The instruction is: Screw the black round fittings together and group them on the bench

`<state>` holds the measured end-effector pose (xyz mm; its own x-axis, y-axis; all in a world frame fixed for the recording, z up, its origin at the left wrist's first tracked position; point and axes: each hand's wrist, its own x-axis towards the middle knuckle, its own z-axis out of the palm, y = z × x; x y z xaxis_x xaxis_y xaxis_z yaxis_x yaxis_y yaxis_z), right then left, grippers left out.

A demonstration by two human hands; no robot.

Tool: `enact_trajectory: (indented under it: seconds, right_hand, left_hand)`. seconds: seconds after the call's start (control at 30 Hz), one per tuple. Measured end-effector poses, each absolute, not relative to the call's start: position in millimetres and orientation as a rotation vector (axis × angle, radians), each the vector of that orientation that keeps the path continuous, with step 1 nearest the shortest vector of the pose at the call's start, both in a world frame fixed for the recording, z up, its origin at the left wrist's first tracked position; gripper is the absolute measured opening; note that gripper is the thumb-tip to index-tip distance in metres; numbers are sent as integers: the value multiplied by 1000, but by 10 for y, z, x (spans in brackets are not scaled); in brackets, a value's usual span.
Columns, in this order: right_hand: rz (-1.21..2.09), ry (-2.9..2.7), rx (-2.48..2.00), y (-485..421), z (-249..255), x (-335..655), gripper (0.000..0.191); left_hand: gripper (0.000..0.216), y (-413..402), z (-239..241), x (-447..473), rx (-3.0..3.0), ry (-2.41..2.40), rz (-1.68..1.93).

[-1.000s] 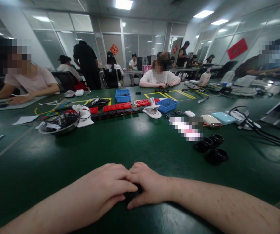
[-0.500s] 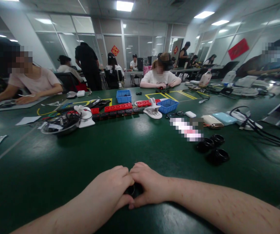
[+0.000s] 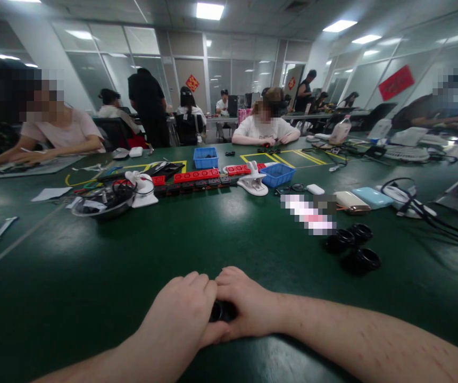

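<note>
Both of my hands rest together on the green table (image 3: 93, 276) near its front edge. My left hand (image 3: 181, 314) and my right hand (image 3: 244, 303) are curled around a small black round part (image 3: 219, 311), which shows only in the gap between them. The fingers of both are closed and touch at the knuckles. To the right, three similar black rings (image 3: 354, 246) lie on the table, apart from my hands.
A clear bowl with cables (image 3: 103, 201), red power strips (image 3: 197, 175), two blue bins (image 3: 276, 173), white clips (image 3: 252, 182), phones (image 3: 362, 199) and black cables (image 3: 432, 215) lie across the table's middle and right. A wrench (image 3: 2, 229) lies at the left. Other people sit at the far sides.
My left hand has drawn back and curled tighter, so the black part shows more between the hands. The camera has shifted slightly; the table's objects stay put.
</note>
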<state>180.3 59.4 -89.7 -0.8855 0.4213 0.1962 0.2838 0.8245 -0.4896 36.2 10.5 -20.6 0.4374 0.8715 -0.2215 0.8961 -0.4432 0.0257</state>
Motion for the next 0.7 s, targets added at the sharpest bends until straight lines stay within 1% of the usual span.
enact_trajectory:
  seconds: [0.13, 0.17, 0.23, 0.3, 0.43, 0.5, 0.6, 0.7]
  right_hand:
    - [739, -2689, -546, 594, -885, 1813, 41]
    - [753, -2684, -547, 594, -884, 1816, 41]
    - [767, -2677, -548, 594, -882, 1824, 40]
    - [768, -2676, -550, 595, -882, 1829, 40]
    - [758, -2675, -537, 596, -880, 1827, 50]
    - [759, -2680, -526, 595, -876, 1818, 43]
    - [750, -2702, -504, 594, -876, 1802, 32]
    - [717, -2716, -522, 596, -888, 1795, 33]
  left_hand:
    - [41, 165, -70, 262, 2517, 1524, -184]
    - [43, 184, -20, 220, 2507, 1501, -135]
    - [38, 214, 69, 135, 2474, 1411, -25]
    - [35, 231, 123, 66, 2437, 1230, 60]
    - [49, 243, 94, 19, 2413, 879, 100]
    - [45, 254, 40, 24, 2430, 825, 85]
    - [32, 275, -35, 36, 2480, 825, 64]
    - [20, 279, -80, 66, 2537, 899, 38]
